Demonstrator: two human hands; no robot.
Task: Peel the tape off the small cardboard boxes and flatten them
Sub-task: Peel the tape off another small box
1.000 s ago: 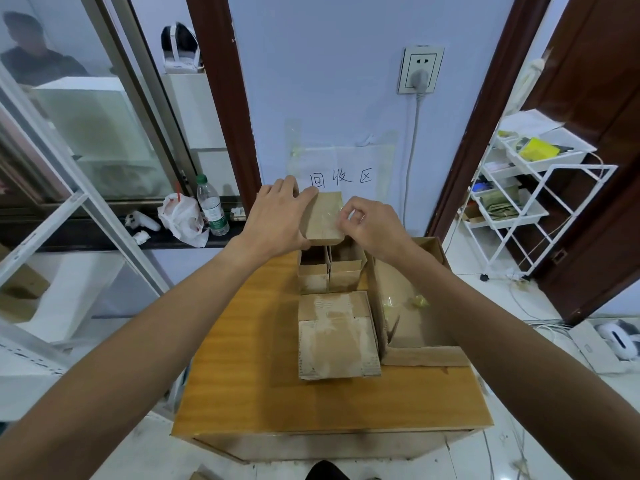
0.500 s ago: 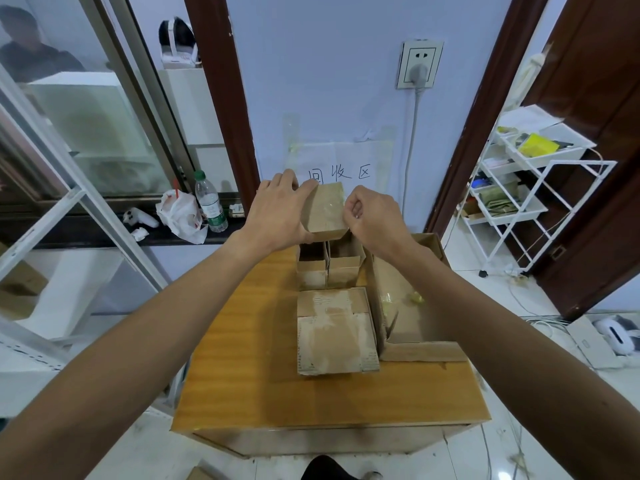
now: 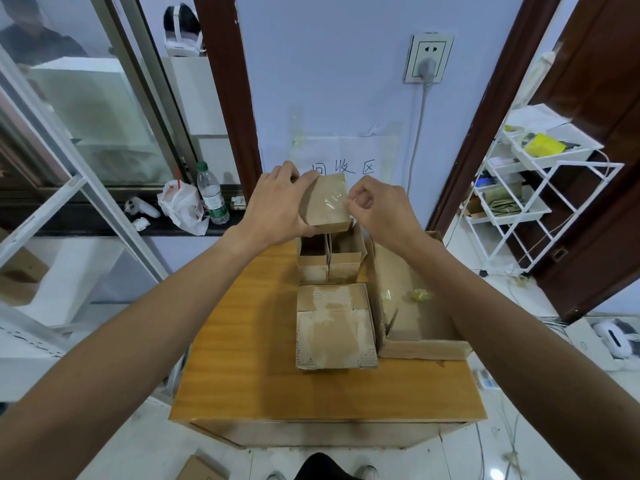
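Observation:
My left hand (image 3: 277, 204) grips a small taped cardboard box (image 3: 327, 202) by its left side and holds it in the air above the far end of the wooden table (image 3: 242, 358). My right hand (image 3: 379, 206) pinches the clear tape at the box's right edge with thumb and forefinger. Under the held box, two small open boxes (image 3: 330, 259) stand side by side. In front of them a flattened box (image 3: 334, 327) lies on the table.
A larger open cardboard box (image 3: 415, 306) with bits of crumpled tape inside sits on the table's right side. A water bottle (image 3: 213, 195) and a plastic bag (image 3: 181, 207) rest on the sill at left. A white wire rack (image 3: 540, 188) stands at right.
Both hands have lifted the small box slightly and tilted its taped face more toward me. The right hand's fingers have closed on the tape at the box's right edge.

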